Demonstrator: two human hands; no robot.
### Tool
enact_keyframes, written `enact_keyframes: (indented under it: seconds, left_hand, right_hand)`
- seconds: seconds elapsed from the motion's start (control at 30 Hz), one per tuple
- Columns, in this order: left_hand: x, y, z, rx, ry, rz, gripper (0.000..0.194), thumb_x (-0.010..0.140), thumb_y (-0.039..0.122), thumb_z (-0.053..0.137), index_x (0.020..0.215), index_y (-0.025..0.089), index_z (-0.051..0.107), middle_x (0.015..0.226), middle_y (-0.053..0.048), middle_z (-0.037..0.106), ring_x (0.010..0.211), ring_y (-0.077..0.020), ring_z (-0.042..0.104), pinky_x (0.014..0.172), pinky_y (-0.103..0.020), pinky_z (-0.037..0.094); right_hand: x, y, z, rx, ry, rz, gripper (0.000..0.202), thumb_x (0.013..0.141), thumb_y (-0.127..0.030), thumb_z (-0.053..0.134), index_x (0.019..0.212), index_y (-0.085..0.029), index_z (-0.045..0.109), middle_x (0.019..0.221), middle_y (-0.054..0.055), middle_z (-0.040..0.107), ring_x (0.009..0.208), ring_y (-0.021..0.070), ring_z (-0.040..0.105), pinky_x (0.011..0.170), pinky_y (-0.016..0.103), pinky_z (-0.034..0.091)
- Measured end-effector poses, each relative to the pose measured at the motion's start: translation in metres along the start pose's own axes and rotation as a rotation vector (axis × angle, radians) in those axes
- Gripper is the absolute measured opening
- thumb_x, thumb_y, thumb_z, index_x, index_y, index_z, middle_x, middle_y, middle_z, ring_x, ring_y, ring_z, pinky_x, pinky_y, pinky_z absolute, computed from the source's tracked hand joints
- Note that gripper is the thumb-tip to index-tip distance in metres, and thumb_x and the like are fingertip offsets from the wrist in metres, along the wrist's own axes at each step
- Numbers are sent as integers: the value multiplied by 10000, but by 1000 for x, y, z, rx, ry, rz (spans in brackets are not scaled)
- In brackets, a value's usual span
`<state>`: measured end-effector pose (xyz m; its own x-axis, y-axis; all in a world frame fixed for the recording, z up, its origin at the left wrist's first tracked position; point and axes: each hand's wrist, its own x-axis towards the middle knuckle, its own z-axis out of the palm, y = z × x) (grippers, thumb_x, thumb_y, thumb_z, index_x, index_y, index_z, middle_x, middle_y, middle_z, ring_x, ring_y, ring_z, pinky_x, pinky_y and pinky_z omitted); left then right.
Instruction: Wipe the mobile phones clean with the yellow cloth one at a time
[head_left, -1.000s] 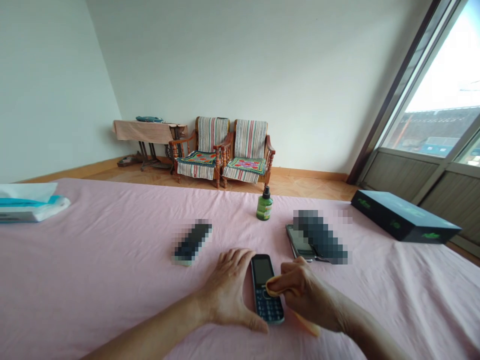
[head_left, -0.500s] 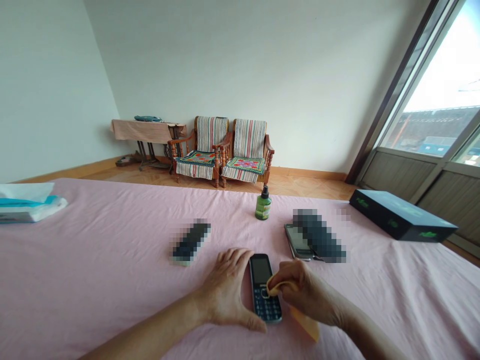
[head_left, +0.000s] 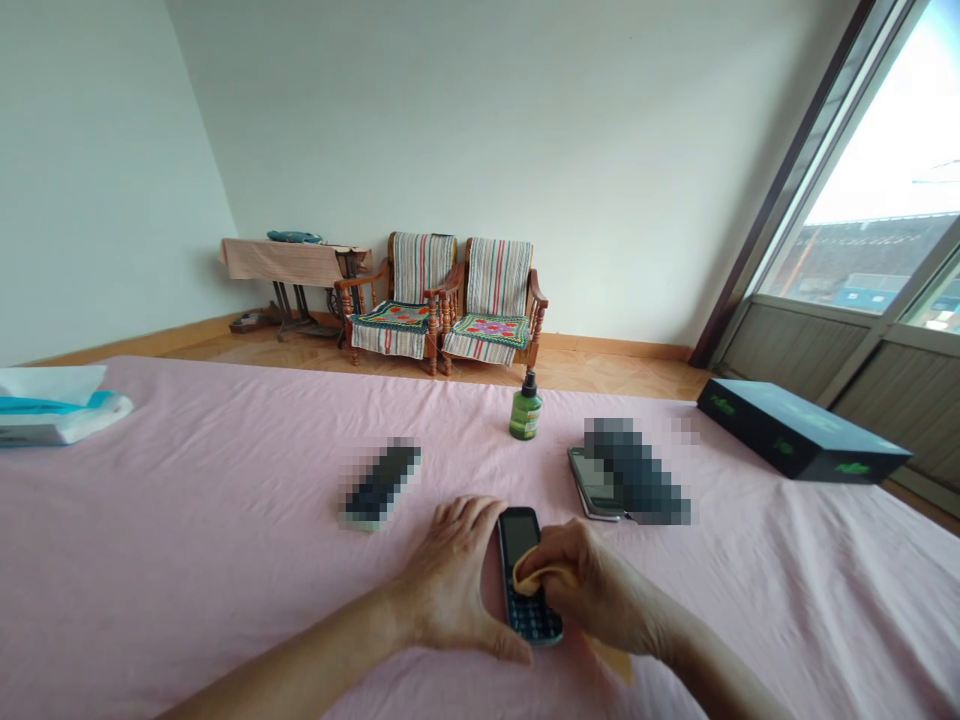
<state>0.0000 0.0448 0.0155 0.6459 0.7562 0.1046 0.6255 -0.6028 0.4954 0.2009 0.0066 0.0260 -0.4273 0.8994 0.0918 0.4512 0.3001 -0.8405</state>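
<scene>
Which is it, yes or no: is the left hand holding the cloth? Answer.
No, the right hand holds the yellow cloth on the phone, and the left hand has none.

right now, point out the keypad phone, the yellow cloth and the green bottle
keypad phone (head_left: 534, 620), head view, on its keys
yellow cloth (head_left: 534, 580), head view, on its folded part
green bottle (head_left: 524, 415), head view, on its body

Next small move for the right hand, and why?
Probably draw the yellow cloth down the keypad: the right hand holds it where screen meets keys on the phone, the lower keys lie uncovered, and the left hand frames the phone.
</scene>
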Motion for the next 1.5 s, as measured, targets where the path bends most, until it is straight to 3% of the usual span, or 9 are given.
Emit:
enact_keyframes:
  seconds: [0.17,0.37,0.57,0.8,0.93,1.07,1.3,1.5]
  left_hand:
    - [0,1,-1,8,-1,16,1119,413,692,764,1342,194,386,1341,-158,449,1220,-408,405,1049,-567,279]
    - [1,-1,1,-1,9,10,1110,412,673,775,1340,209,379,1325,-149,458,1207,-404,410,1045,-568,278]
    - [1,0,0,8,3,15,1102,407,669,779,1329,204,395,1331,-151,453,1209,-408,408,1045,-562,278]
    - [0,3,-1,23,-9,-16,1099,421,664,770,1335,187,389,1335,-160,453,1212,-407,403,1049,-583,265]
    - [0,2,-1,33,-28,-13,1135,425,671,767,1354,151,374,1364,-180,426,1240,-408,377,1068,-568,252]
    - [0,1,-1,21,-10,14,1135,428,682,763,1357,158,374,1356,-171,436,1230,-404,388,1065,-557,261]
    - [0,0,1,11,5,21,1119,432,692,758,1348,168,385,1336,-164,451,1214,-398,408,1061,-543,275]
    - [-1,0,2,26,-2,-12,1147,417,696,757,1356,165,365,1365,-184,422,1235,-426,385,1049,-576,271]
  right_hand:
    - [0,-1,0,33,34,41,364,680,-28,473,795,-199,773,763,15,700,689,127,618,584,194,443]
    - [3,-7,7,-110,13,-89,365,667,-10,450,734,-206,750,688,-20,669,632,108,561,601,209,409]
    - [2,-2,3,-63,13,-17,346,702,-45,460,798,-200,753,752,-1,685,662,120,592,558,199,406]
    - [2,-9,8,-215,-20,-123,331,686,5,415,656,-181,687,645,-32,625,631,97,525,657,219,372]
    - [-2,2,-3,-196,18,-21,320,720,-24,444,736,-195,714,727,-10,656,666,117,570,602,212,383]
    - [-1,9,-6,-346,68,-48,292,803,-39,424,721,-199,654,674,-10,578,684,134,555,634,235,377]
    - [8,15,6,-477,170,-26,314,880,-74,376,1074,-191,593,876,47,585,815,174,554,736,268,398]
    - [-5,3,-4,-422,-41,-73,269,825,-35,386,705,-202,560,677,-24,506,666,118,515,607,222,339]
